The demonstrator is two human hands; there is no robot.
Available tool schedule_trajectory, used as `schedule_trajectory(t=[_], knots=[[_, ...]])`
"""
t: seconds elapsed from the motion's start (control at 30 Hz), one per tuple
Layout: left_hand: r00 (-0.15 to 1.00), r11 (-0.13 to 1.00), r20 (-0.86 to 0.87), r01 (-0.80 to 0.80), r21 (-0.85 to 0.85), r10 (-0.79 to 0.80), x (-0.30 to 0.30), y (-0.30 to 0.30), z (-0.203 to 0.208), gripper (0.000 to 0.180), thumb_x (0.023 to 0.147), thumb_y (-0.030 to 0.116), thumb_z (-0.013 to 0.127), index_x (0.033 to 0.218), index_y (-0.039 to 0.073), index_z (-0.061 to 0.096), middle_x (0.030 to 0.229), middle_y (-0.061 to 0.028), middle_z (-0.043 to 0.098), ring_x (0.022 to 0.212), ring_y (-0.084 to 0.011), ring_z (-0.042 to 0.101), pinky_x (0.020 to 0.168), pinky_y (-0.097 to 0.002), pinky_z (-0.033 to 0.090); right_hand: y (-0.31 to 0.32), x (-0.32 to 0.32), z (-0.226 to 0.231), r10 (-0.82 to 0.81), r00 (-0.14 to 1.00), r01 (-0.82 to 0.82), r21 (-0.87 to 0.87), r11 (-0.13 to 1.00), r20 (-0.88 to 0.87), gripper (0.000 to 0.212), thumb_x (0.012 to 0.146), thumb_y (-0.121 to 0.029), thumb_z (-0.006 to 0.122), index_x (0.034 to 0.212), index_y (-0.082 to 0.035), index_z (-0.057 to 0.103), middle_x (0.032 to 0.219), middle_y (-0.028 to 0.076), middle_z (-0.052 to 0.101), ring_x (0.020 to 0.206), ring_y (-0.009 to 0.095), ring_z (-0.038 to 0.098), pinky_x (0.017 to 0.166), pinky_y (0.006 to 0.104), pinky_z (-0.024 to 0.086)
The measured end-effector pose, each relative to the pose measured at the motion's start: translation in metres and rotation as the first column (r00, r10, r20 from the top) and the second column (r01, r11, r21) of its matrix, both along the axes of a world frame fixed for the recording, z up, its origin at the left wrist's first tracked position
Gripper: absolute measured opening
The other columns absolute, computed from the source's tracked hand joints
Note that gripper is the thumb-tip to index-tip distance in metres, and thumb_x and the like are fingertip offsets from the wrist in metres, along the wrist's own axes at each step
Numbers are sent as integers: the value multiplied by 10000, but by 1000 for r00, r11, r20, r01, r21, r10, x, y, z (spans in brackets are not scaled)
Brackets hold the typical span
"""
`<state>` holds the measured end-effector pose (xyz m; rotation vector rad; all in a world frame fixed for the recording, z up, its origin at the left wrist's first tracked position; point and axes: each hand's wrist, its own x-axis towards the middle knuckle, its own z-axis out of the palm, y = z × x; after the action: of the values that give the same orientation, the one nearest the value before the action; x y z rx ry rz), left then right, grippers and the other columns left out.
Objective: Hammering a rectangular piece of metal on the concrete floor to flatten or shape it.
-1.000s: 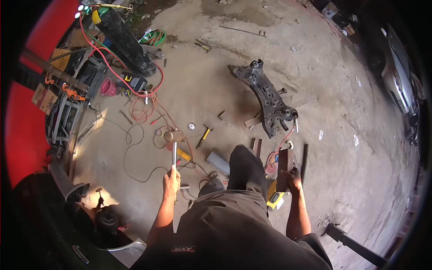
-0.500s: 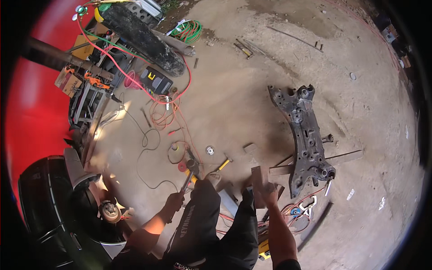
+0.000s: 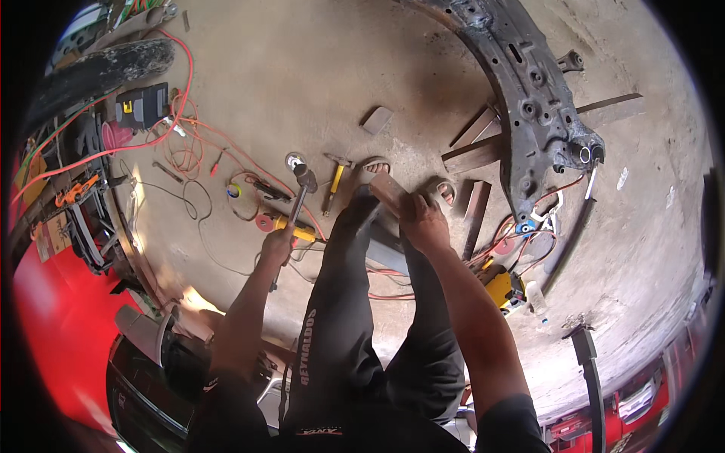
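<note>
My left hand (image 3: 277, 248) is closed round the handle of a hammer (image 3: 304, 180), its dark metal head pointing away from me. A yellow angle grinder (image 3: 300, 231) lies on the floor beside and below that hand. My right hand (image 3: 424, 223) grips a flat brown rectangular block (image 3: 388, 193), held in front of my legs near my sandalled feet. Whether the block is wood or rusty metal I cannot tell. The hammer and the block are apart. Ahead on the right, a dark metal car subframe (image 3: 521, 90) rests over long flat bars (image 3: 476, 155).
On the floor lie a yellow-handled hammer (image 3: 335, 181), a small brown block (image 3: 376, 120) and a brown bar (image 3: 476, 215). Red hoses and cables (image 3: 198, 143) spread left, near a black-and-yellow case (image 3: 142, 106) and a dark gas cylinder (image 3: 98, 75). A yellow tool (image 3: 504, 289) sits at right.
My view has shifted, bringing the subframe nearer the top. Both hands now reach further forward, the hammer still in the left and the brown block still in the right.
</note>
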<state>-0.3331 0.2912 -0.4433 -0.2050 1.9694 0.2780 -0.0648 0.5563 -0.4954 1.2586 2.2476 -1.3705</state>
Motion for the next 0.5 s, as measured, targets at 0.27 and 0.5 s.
schedule_trajectory(t=[0.27, 0.5], knots=[[815, 838, -230, 546, -5, -532, -77, -25, -240, 369, 1020, 336, 428, 943, 22, 606, 664, -127, 597, 599, -304, 622, 522, -426, 473, 53, -111, -220, 377, 922, -371, 78, 925, -84, 523, 815, -164, 635, 1320, -101, 513, 1582, 83, 258, 1455, 358, 250, 1140, 484, 342], [644, 657, -391, 744, 120, -658, -73, -87, -309, 204, 967, 84, 461, 1152, 67, 547, 762, -121, 597, 695, -327, 621, 570, -455, 490, 75, -155, -312, 759, 636, -769, 196, 609, 139, 598, 893, -321, 620, 1434, -158, 424, 1523, 152, 323, 1419, 384, 287, 1179, 470, 256]])
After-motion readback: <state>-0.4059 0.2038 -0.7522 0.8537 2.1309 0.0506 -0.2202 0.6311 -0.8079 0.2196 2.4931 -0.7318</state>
